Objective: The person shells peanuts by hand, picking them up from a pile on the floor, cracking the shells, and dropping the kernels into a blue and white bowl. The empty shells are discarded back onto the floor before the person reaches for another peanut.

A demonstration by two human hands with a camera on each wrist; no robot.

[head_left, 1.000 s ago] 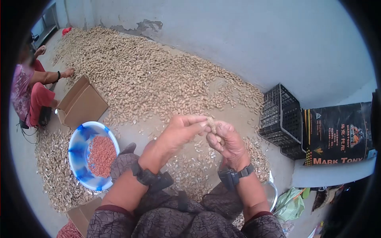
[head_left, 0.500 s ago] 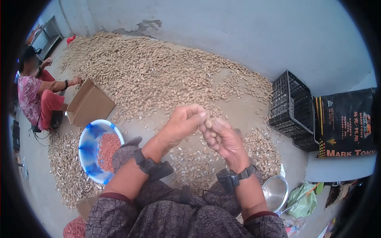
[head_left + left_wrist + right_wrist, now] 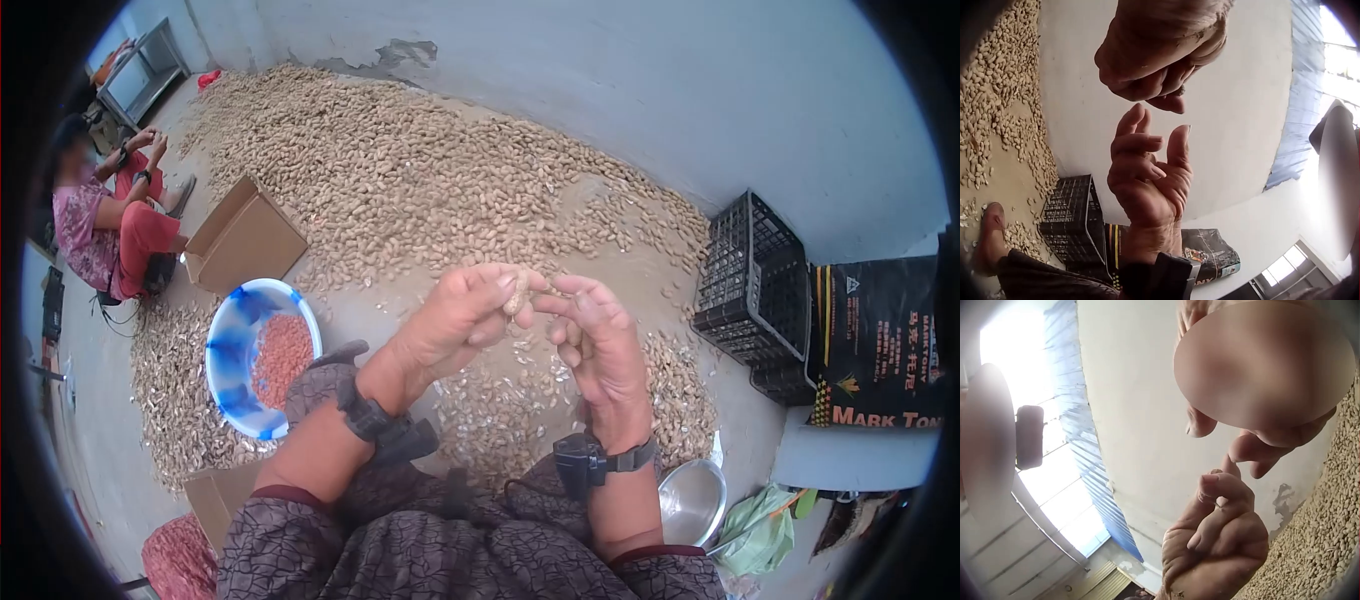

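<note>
In the head view my left hand (image 3: 445, 325) pinches an unshelled peanut (image 3: 516, 298) between thumb and fingers. My right hand (image 3: 608, 355) is just to its right, fingertips close by the left fingers. Its fingers bend loosely with the thumb apart in the left wrist view, and no peanut shows in it there. Under both hands, broken shells (image 3: 495, 410) litter the floor. A heap of unshelled peanuts (image 3: 400, 170) spreads in front. To the left, a blue-and-white basin (image 3: 228, 345) holds red shelled kernels (image 3: 283, 360).
A cardboard box (image 3: 250, 235) stands left of the heap, near another seated person (image 3: 125, 225). At the right are a black crate (image 3: 750, 290), a printed black bag (image 3: 880, 340), a metal bowl (image 3: 692, 500) and a green plastic bag (image 3: 760, 530). More shells (image 3: 175, 390) lie beyond the basin.
My hands have come slightly apart, the left keeping a peanut in its pinch while the right fingers have loosened. The other person's reaching hand has left the heap and joined their other hand.
</note>
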